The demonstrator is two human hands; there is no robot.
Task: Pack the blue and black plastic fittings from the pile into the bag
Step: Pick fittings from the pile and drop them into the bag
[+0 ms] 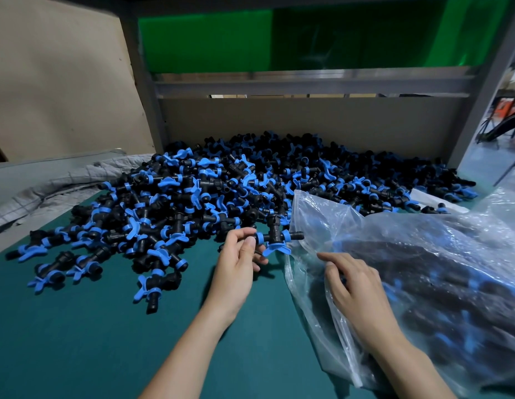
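the left grip, a bare hand, is clamped on one fitting: thumb and forefinger pinch its left end, and the other fingers curl underneath. the fitting is a black tee with blue rings and a blue winged piece hanging below it. it is held off the worktop, between the near edge of the pile and the mouth of the bag, and its right stub points at the bag's rim and just about touches the film.

the right grip, also a bare hand, lies on the bag near its opening, fingers loosely bent and stretched toward the rim. i cannot tell whether it pinches the film or only rests on it.

the bag is clear, crinkled plastic lying on its side at the right of the worktop, mouth toward the pile. through the film shows a dark mass of packed fittings with blue flecks.

the pile spreads wide across the far half of the dark green worktop, heaped against a cardboard back panel, with loose fittings trailing out at the left front. a grey quilted cloth lies crumpled at the far left. above the panel runs a grey metal rail, and above that a green sheet.
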